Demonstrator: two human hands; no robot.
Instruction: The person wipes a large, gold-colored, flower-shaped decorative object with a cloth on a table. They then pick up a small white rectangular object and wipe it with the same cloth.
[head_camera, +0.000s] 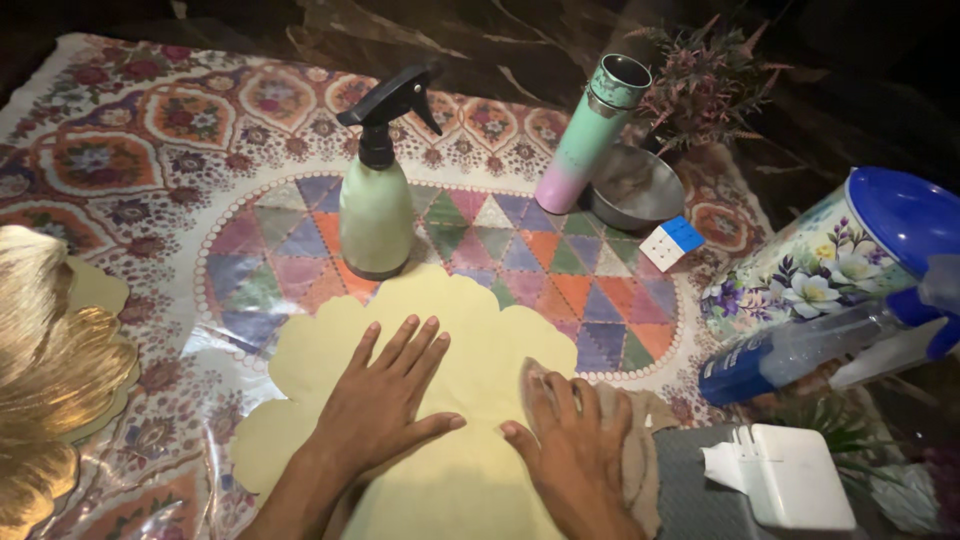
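Left hand spread flat on one yellow mat; right hand pressing one cloth (two spray bottles nearby).

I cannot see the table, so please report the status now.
Left hand flat on yellow scalloped mat. Right hand presses beige cloth on it. Spray bottle at mat's far edge.

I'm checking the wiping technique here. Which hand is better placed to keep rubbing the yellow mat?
Probably the right hand: it already presses the cloth at the mat's edge, while the left hand lies flat and bare.
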